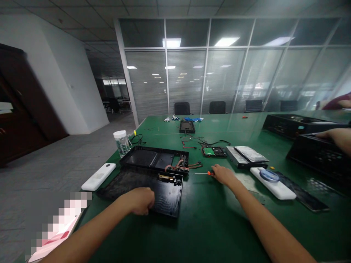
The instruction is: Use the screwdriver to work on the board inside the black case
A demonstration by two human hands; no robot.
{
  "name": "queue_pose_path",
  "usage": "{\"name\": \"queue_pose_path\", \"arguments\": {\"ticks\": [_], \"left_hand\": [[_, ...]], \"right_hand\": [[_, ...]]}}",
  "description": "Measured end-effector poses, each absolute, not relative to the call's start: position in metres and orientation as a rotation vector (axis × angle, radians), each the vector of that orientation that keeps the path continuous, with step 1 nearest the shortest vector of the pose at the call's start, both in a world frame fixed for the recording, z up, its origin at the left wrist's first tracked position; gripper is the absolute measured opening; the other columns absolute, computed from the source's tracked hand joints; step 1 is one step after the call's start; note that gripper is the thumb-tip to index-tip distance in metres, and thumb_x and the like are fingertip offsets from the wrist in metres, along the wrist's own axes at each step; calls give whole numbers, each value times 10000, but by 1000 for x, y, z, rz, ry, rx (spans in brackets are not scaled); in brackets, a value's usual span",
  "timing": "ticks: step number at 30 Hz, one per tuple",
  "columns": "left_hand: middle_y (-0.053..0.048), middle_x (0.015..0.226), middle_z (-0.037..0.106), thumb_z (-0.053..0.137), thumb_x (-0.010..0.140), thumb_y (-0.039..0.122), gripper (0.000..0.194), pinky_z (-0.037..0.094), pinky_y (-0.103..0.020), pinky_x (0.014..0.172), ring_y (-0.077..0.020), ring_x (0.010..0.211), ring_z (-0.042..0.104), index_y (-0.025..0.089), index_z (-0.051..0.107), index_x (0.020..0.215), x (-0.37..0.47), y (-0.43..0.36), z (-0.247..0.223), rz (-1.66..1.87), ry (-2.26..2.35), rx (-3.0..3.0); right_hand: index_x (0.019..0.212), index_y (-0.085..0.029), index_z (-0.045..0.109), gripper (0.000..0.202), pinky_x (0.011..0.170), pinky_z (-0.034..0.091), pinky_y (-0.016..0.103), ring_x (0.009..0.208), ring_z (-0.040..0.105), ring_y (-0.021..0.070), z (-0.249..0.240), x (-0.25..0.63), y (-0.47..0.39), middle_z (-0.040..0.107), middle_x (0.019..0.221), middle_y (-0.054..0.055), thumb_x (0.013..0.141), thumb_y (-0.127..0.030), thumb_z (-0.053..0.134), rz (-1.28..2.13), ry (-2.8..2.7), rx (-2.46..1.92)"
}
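My right hand (223,175) is closed around the orange handle of a screwdriver (201,173), whose thin metal shaft points left above the green table. Over the front part of a black metal panel (167,199) is my left hand (142,200), its fingers curled in. Whether those fingers hold the panel's edge or something small is hidden. A brass-coloured strip (166,178) and small parts lie on the panel's far right corner. Just behind, a black computer case frame (139,157) lies flat with ribbon-like cables (178,166) at its right end.
A hard drive with a green circuit board (210,151) and a metal drive unit (246,156) lie beyond my right hand. White devices (274,184) (99,177) flank the work. A clear jar (123,144) stands left. Another person's hand (338,138) touches a black case (318,157).
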State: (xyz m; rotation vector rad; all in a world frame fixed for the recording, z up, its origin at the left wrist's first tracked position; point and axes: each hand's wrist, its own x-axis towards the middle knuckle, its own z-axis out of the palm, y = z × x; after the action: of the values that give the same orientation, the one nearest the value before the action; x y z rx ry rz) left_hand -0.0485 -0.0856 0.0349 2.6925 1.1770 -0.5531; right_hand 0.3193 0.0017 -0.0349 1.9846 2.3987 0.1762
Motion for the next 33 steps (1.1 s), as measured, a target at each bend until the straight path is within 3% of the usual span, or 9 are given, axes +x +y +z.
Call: {"name": "queue_pose_path", "arguments": {"ticks": [3, 5, 8, 16, 33], "left_hand": [[-20, 710, 650, 604, 736, 294, 126, 441, -226, 590, -159, 648, 592, 202, 671, 792, -27, -65, 43, -449, 1015, 2647], [-47, 809, 646, 513, 813, 257, 166, 445, -251, 688, -165, 732, 587, 181, 657, 846, -8, -51, 37, -224, 1027, 2827], [-82, 912, 610, 543, 798, 223, 137, 425, -286, 772, -203, 877, 549, 165, 641, 874, 15, -34, 16, 24, 1094, 3078], [-53, 879, 570, 485, 863, 252, 169, 403, -263, 755, -150, 829, 510, 171, 633, 859, 5, -18, -25, 354, 982, 3137], [-57, 879, 526, 447, 867, 152, 200, 405, -256, 735, -152, 816, 484, 149, 630, 787, 6, -15, -30, 285, 1015, 3126]], "right_hand": [[1101, -170, 547, 293, 768, 424, 304, 968, 573, 230, -34, 320, 3, 577, 1061, 119, 845, -279, 456, 129, 2458, 1981], [1090, -190, 559, 282, 775, 410, 285, 972, 568, 210, -34, 313, 2, 580, 1067, 98, 846, -273, 445, 83, 2520, 1972], [1069, -204, 576, 273, 771, 399, 266, 950, 572, 188, -34, 302, -2, 585, 1065, 79, 846, -252, 426, 50, 2581, 1958], [1028, -213, 592, 251, 783, 380, 256, 952, 561, 183, -29, 293, -4, 613, 1023, 62, 832, -237, 437, 121, 2656, 1988], [960, -213, 618, 229, 765, 374, 246, 925, 567, 182, -26, 286, -9, 636, 999, 40, 803, -224, 451, 100, 2698, 1953]]}}
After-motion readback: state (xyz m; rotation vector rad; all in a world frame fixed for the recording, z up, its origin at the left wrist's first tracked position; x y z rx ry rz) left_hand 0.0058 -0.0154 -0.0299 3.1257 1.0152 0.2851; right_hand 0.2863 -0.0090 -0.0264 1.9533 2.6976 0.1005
